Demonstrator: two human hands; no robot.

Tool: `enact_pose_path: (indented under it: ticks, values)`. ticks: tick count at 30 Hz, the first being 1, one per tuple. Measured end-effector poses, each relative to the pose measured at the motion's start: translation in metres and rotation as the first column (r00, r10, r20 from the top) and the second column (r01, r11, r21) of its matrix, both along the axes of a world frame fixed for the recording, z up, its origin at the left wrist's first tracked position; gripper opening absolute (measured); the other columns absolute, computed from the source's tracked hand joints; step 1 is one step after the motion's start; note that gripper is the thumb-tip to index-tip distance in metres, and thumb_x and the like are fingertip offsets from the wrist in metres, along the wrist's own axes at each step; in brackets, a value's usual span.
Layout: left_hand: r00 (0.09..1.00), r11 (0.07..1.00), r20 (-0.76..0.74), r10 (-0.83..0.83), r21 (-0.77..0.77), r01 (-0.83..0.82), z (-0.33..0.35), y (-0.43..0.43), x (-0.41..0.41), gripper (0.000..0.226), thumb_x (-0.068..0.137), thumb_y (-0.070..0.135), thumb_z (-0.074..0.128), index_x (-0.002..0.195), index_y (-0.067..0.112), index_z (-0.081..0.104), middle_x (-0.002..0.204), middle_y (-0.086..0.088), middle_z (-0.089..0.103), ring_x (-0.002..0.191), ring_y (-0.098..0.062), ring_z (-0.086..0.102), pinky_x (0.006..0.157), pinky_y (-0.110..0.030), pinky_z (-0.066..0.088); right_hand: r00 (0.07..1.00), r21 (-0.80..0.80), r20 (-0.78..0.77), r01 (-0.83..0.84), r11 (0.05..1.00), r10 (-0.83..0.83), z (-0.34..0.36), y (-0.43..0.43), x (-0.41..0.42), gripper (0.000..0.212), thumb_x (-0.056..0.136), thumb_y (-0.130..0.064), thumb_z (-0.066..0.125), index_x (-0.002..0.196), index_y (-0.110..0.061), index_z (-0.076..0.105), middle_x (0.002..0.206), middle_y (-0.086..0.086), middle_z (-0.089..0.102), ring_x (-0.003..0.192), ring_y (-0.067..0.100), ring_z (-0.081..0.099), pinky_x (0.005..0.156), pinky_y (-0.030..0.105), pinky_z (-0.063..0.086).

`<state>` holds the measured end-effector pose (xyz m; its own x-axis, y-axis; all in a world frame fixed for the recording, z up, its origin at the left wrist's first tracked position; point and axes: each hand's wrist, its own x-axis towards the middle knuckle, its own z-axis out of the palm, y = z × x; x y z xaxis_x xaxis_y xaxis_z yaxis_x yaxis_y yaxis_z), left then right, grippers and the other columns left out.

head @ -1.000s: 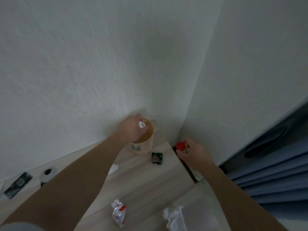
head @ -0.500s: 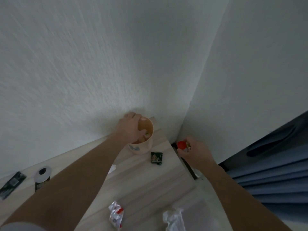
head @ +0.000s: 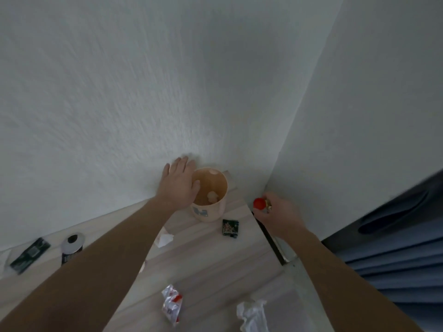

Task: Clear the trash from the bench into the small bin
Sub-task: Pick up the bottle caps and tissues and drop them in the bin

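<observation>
L to R on the worktop [head: 203, 264]: dark green flat packet [head: 30, 252] at far L by the wall, then a small can w/ black hole in lid [head: 72, 245] standing upright. White paper scrap [head: 165, 238] peeks out from under the L forearm. Left hand [head: 178, 185] is spread flat, fingers [head: 182, 164] open, holding nothing, palm over the L rim of the small bin [head: 209, 195]. Bin sits in the corner near the wall, upright, w/ a couple pale bits inside. Just in front-R of it: small dark packet [head: 230, 227]. Nearer the camera: red/white crumpled wrapper [head: 172, 303] and crumpled white tissue [head: 251, 313]. Right hand [head: 275, 213] hangs past the worktop's R edge, fingers closed on a red-capped item [head: 260, 203]; can't tell what it is exactly.

Risks: bin is light and tall-ish, so the L hand brushing the rim could tip it and spill contents. R hand's item is over the gap beside the worktop; a slip drops it down there. Most trash not yet binned.
</observation>
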<state>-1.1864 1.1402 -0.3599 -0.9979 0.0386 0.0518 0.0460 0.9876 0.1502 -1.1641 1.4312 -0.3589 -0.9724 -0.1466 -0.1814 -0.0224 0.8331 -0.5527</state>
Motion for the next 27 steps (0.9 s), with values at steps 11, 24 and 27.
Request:
enact_pose_path:
  ticks: [11,24,27]
  values:
    - [0.984,0.985,-0.050,0.174,0.016,-0.173,0.020,-0.071,0.061,0.058,0.091,0.033,0.038,0.142,0.007,0.032,0.151,-0.016,0.032,0.140,-0.031,0.025,0.117,-0.048,0.017,0.969,0.042,-0.126,-0.209,0.977,0.213,0.020,-0.097,-0.018,0.030,0.084,-0.042,0.060,0.106,-0.023,0.050,0.076,-0.007,0.058,0.069,0.013,0.058,0.060,0.029,0.047]
    - [0.953,0.954,-0.040,0.300,0.030,-0.299,0.003,-0.136,0.108,0.058,0.092,0.037,0.036,0.141,0.006,0.036,0.147,-0.017,0.038,0.137,-0.032,0.032,0.115,-0.047,0.022,0.942,0.197,-0.087,-0.301,0.933,0.323,-0.008,-0.159,-0.072,0.044,0.081,-0.039,0.059,0.120,-0.020,0.050,0.103,0.004,0.057,0.086,0.021,0.057,0.072,0.032,0.046]
    - [0.950,0.950,-0.026,0.311,0.038,-0.310,-0.001,-0.138,0.107,0.060,0.091,0.039,0.034,0.140,0.006,0.036,0.145,-0.018,0.040,0.136,-0.032,0.034,0.114,-0.047,0.024,0.929,0.206,-0.072,-0.342,0.917,0.363,-0.014,-0.161,-0.075,0.060,0.082,-0.040,0.063,0.135,-0.024,0.040,0.121,0.006,0.053,0.104,0.025,0.054,0.084,0.037,0.045]
